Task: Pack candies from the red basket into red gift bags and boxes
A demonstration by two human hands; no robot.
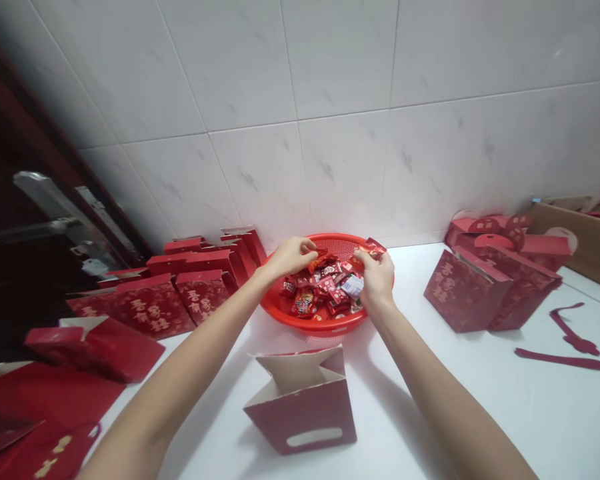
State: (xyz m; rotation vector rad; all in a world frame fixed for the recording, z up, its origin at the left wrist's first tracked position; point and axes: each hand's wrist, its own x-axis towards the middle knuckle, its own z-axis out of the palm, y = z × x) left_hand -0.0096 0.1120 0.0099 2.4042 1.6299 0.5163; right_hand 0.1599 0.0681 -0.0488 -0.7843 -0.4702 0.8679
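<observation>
A round red plastic basket point(300, 319) stands against the tiled wall, filled with several wrapped candies point(325, 290). My left hand point(291, 256) reaches over the basket's left side, its fingers pinched on a red-orange candy wrapper. My right hand point(377, 275) is at the basket's right rim, closed on a red candy packet point(371, 249). An open dark red paper gift box point(304, 400) stands on the white table in front of the basket, between my forearms, its top flaps apart.
Rows of red gift boxes with gold lettering point(180, 287) fill the left side, with flat ones point(35, 407) at the near left. More red boxes point(485, 283) stand at right, loose red strips point(563, 360) beside them. A dark door with a metal handle point(40, 223) is at left.
</observation>
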